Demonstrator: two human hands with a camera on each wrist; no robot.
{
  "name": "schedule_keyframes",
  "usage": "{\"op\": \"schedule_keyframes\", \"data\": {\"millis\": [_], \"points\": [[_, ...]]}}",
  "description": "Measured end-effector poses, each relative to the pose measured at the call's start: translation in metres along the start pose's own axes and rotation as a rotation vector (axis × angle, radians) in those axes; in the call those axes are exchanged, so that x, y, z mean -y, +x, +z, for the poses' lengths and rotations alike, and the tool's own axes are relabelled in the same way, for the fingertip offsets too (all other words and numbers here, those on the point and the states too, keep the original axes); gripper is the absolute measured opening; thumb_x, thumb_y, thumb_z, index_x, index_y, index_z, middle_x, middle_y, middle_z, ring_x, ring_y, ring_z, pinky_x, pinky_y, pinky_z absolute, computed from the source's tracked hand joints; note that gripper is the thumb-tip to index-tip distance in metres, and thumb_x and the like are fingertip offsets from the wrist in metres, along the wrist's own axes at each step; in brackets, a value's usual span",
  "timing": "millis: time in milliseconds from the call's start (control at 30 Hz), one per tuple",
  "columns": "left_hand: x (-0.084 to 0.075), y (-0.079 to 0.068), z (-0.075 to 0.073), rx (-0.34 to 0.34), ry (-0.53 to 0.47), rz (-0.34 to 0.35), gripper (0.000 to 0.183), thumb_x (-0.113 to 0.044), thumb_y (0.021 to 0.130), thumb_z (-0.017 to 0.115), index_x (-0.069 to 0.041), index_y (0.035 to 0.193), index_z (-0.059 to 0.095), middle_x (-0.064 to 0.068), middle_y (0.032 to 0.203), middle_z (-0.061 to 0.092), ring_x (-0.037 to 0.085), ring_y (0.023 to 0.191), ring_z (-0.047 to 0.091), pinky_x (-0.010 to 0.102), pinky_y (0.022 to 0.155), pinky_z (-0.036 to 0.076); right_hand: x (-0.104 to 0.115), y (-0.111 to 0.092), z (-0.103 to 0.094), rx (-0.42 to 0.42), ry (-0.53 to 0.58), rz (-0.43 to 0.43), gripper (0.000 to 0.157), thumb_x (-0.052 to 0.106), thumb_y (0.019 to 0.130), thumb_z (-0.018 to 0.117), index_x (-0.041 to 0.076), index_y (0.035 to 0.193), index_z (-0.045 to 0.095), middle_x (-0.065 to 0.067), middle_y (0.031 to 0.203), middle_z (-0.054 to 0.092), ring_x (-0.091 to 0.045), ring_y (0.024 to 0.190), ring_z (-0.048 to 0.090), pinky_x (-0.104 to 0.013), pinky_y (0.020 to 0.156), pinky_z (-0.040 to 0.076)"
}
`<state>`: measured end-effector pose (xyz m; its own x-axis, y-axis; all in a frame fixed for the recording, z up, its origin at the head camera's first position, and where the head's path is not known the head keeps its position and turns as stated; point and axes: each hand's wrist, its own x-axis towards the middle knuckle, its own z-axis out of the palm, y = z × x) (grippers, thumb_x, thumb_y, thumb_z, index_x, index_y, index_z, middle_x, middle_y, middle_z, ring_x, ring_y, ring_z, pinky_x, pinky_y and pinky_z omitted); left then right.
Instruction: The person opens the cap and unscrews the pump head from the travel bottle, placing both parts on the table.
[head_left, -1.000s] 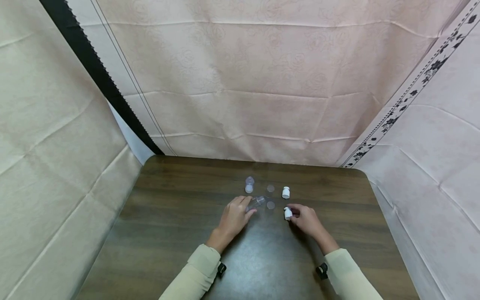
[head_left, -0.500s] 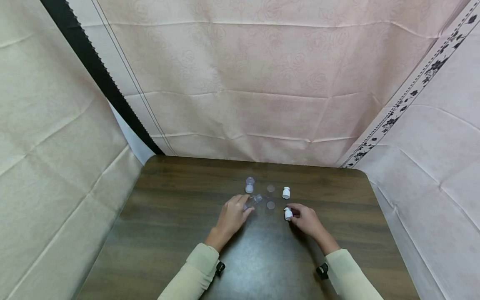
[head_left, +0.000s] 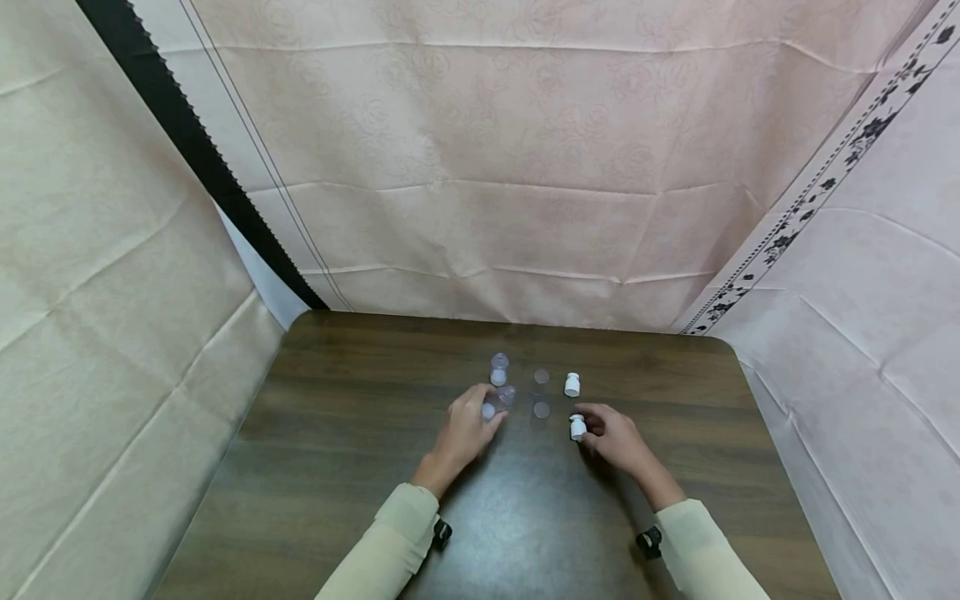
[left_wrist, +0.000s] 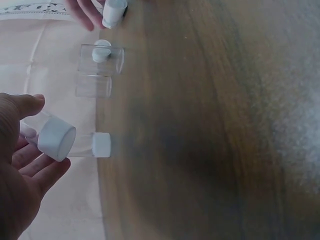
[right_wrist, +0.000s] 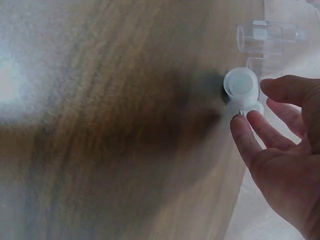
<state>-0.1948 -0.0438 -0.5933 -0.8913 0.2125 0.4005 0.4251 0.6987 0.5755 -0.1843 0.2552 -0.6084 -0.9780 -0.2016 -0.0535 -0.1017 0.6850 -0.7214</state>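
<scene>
My left hand [head_left: 462, 429] grips a clear bottle [head_left: 506, 395] with a white cap. In the left wrist view the white cap [left_wrist: 57, 139] points obliquely down towards the table, with the thumb on one side and fingers on the other. Just beyond it another clear bottle [head_left: 499, 362] stands with its white cap [left_wrist: 102, 145] down. On the right, my right hand [head_left: 617, 437] holds a small white bottle [head_left: 577, 429] between thumb and fingers. The right wrist view shows that bottle's round end [right_wrist: 241, 84]. A second white bottle [head_left: 572, 385] stands behind it, untouched.
Between the hands two clear cylinders [head_left: 541, 410] stand one behind the other. Everything is on a brown wood-grain table [head_left: 360, 417]. Pale cloth [head_left: 480, 167] hangs behind its far edge and along both sides.
The clear bottle in my left hand has swung from pointing right to a steeper tilt, its white cap now showing at the near side. My right hand has barely shifted.
</scene>
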Motion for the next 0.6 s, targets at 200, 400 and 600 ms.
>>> {"op": "schedule_keyframes", "data": {"millis": [200, 400, 600], "points": [[0.006, 0.003, 0.009, 0.007, -0.072, -0.058, 0.037, -0.016, 0.084, 0.087, -0.006, 0.112, 0.065, 0.009, 0.106, 0.072, 0.024, 0.097, 0.072, 0.039, 0.084, 0.06, 0.004, -0.001, -0.006, -0.043, -0.026, -0.016, 0.045, 0.0, 0.09, 0.074, 0.003, 0.134, 0.064, -0.019, 0.129, 0.066, -0.035, 0.109, 0.07, -0.05, 0.091, 0.058], [0.011, 0.004, 0.02, 0.014, -0.119, -0.108, 0.037, -0.013, 0.083, 0.087, -0.006, 0.112, 0.064, 0.013, 0.103, 0.074, 0.027, 0.094, 0.073, 0.042, 0.08, 0.06, 0.01, -0.002, -0.009, -0.067, -0.043, -0.013, 0.044, 0.003, 0.092, 0.074, 0.004, 0.135, 0.064, -0.02, 0.135, 0.063, -0.037, 0.115, 0.067, -0.054, 0.095, 0.056], [0.014, 0.005, 0.027, 0.036, -0.148, -0.178, 0.037, -0.014, 0.085, 0.086, -0.006, 0.113, 0.062, 0.016, 0.104, 0.075, 0.031, 0.095, 0.074, 0.045, 0.081, 0.06, 0.014, -0.005, -0.011, -0.089, -0.041, -0.043, 0.045, 0.001, 0.092, 0.073, 0.003, 0.136, 0.063, -0.02, 0.137, 0.061, -0.04, 0.116, 0.067, -0.054, 0.094, 0.056]]}}
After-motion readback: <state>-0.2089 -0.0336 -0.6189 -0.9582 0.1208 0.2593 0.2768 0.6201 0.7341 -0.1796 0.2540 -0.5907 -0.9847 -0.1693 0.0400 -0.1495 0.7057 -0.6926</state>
